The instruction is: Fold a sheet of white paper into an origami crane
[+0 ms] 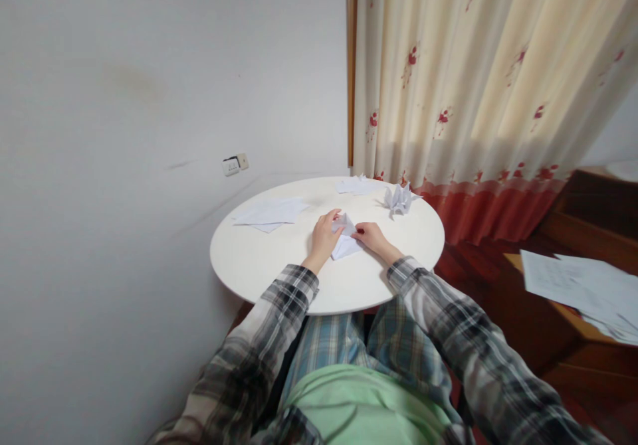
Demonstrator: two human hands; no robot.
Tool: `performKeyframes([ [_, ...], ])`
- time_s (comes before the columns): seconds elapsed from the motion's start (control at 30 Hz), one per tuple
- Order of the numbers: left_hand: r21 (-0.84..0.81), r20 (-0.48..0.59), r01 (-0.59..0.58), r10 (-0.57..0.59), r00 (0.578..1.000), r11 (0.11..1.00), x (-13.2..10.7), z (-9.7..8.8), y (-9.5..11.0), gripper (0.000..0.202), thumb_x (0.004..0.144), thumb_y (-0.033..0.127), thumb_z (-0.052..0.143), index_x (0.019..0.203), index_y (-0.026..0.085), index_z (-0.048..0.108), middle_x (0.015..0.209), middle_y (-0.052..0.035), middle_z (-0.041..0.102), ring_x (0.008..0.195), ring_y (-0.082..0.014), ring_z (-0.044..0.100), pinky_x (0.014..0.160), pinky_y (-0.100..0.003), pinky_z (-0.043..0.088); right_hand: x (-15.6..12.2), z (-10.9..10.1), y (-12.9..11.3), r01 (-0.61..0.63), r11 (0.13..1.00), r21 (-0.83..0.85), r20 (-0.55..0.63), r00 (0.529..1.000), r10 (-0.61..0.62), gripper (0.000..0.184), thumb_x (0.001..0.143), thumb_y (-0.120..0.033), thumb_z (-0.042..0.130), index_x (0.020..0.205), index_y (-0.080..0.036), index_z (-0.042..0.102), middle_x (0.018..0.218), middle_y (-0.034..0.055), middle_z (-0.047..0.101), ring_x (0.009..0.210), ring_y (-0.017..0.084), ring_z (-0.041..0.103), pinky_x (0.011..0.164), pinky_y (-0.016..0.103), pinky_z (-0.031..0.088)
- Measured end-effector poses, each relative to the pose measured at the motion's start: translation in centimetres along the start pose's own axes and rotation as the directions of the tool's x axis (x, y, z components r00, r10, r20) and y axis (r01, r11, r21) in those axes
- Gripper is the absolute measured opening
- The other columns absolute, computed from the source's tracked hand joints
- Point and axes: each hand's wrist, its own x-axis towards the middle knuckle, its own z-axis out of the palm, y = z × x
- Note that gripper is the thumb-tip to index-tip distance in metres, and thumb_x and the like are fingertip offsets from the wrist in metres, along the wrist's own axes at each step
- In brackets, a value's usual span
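Note:
A partly folded sheet of white paper (pixel 347 248) lies near the middle of the round white table (pixel 264 272), one flap raised toward the back. At its left side my left hand (pixel 326 234) is closed on the paper, thumb and fingers around the raised flap. My right hand (pixel 371 235) pinches the right edge of the same paper between thumb and fingers. Behind it on the right sits a cluster of folded paper pieces (pixel 399 199) with pointed tips. More folded white paper (pixel 356 184) rests at the table's back edge.
A stack of white paper (pixel 272 212) lies on the table's left. A wall with a socket (pixel 230 167) stands close on the left. Behind hangs a flowered curtain (pixel 448 86). Written sheets (pixel 578 279) lie on wooden furniture (pixel 563 315) to the right.

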Motion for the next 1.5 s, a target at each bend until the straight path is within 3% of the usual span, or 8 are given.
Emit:
performKeyframes([
  [0.1, 0.032, -0.048, -0.037, 0.039, 0.998, 0.999, 0.0, -0.1, 0.1, 0.023, 0.075, 0.01, 0.05, 0.096, 0.018, 0.053, 0.094, -0.0056, 0.059, 0.093, -0.0184, 0.051, 0.084, -0.032, 0.041, 0.0, -0.1, 0.1, -0.09, 0.995, -0.052, -0.028, 0.996, 0.088, 0.013, 0.073, -0.022, 0.057, 0.064, -0.014, 0.063, 0.064, 0.0034, 0.062, 0.056, 0.011, 0.043, 0.055, 0.022, 0.026],
  [0.2, 0.037, 0.01, -0.105, 0.105, 0.994, 0.994, -0.1, -0.2, 0.5, 0.018, 0.075, 0.005, 0.044, 0.08, 0.018, 0.054, 0.084, -0.004, 0.057, 0.087, -0.0171, 0.052, 0.081, -0.03, 0.042, 0.0, -0.1, 0.0, -0.142, 0.987, -0.071, -0.04, 0.989, 0.14, 0.014, 0.074, -0.02, 0.053, 0.066, -0.015, 0.064, 0.066, 0.0046, 0.064, 0.057, 0.012, 0.046, 0.055, 0.022, 0.026],
  [0.37, 0.063, 0.009, -0.184, 0.184, 0.983, 0.981, -0.3, -0.3, 1.3, 0.022, 0.073, 0.003, 0.045, 0.082, 0.018, 0.057, 0.099, -0.0061, 0.056, 0.099, -0.0184, 0.049, 0.089, -0.033, 0.04, 0.1, 0.1, 0.0, -0.189, 0.978, -0.087, -0.074, 0.98, 0.183, 0.018, 0.079, -0.019, 0.048, 0.075, -0.014, 0.065, 0.077, 0.0084, 0.066, 0.066, 0.014, 0.052, 0.058, 0.023, 0.028],
  [0.47, 0.019, 0.174, -0.183, 0.177, 0.969, 0.983, -0.5, 0.0, 1.1, 0.026, 0.073, 0.002, 0.043, 0.086, 0.018, 0.059, 0.092, -0.0042, 0.061, 0.094, -0.0169, 0.054, 0.087, -0.032, 0.043, 0.2, 0.1, 0.2, -0.205, 0.975, -0.083, -0.069, 0.977, 0.2, 0.017, 0.08, -0.019, 0.048, 0.078, -0.014, 0.064, 0.081, 0.0089, 0.066, 0.07, 0.014, 0.054, 0.06, 0.023, 0.029],
  [0.57, -0.043, 0.381, -0.168, 0.171, 0.909, 0.985, -0.8, 0.6, 0.4, 0.03, 0.073, 0.004, 0.043, 0.091, 0.018, 0.062, 0.095, -0.0031, 0.065, 0.093, -0.0158, 0.057, 0.088, -0.031, 0.043, 0.3, 0.1, 0.3, -0.223, 0.972, -0.069, -0.065, 0.974, 0.219, 0.015, 0.079, -0.02, 0.05, 0.08, -0.015, 0.063, 0.081, 0.0078, 0.066, 0.069, 0.014, 0.054, 0.06, 0.022, 0.03],
  [0.67, -0.079, 0.478, -0.135, 0.157, 0.864, 0.988, -1.0, 1.2, -0.3, 0.03, 0.076, 0.007, 0.042, 0.094, 0.018, 0.063, 0.1, -0.0029, 0.066, 0.093, -0.0155, 0.059, 0.088, -0.032, 0.043, 0.2, 0.1, 0.3, -0.235, 0.97, -0.06, -0.089, 0.969, 0.229, 0.013, 0.078, -0.021, 0.051, 0.082, -0.015, 0.062, 0.081, 0.007, 0.065, 0.069, 0.014, 0.054, 0.06, 0.022, 0.03],
  [1.07, 0.022, 0.512, -0.308, 0.254, 0.82, 0.951, -1.1, 1.9, -0.5, 0.034, 0.08, 0.008, 0.038, 0.106, 0.017, 0.06, 0.107, -0.0091, 0.06, 0.1, -0.0184, 0.054, 0.09, -0.033, 0.041, 0.2, 0.4, 0.3, -0.252, 0.966, -0.05, -0.11, 0.963, 0.245, 0.015, 0.077, -0.016, 0.048, 0.087, -0.014, 0.06, 0.083, 0.0067, 0.064, 0.071, 0.014, 0.053, 0.062, 0.022, 0.031],
  [1.5, 0.14, 0.642, -0.328, 0.167, 0.748, 0.934, -0.9, 1.6, -0.2, 0.039, 0.083, 0.007, 0.034, 0.115, 0.019, 0.052, 0.114, -0.0083, 0.05, 0.105, -0.0181, 0.045, 0.093, -0.033, 0.036, 0.1, -0.1, -0.4, -0.279, 0.952, -0.124, -0.043, 0.96, 0.276, 0.019, 0.079, -0.018, 0.045, 0.089, -0.014, 0.06, 0.092, 0.0082, 0.065, 0.078, 0.015, 0.055, 0.063, 0.022, 0.031],
])
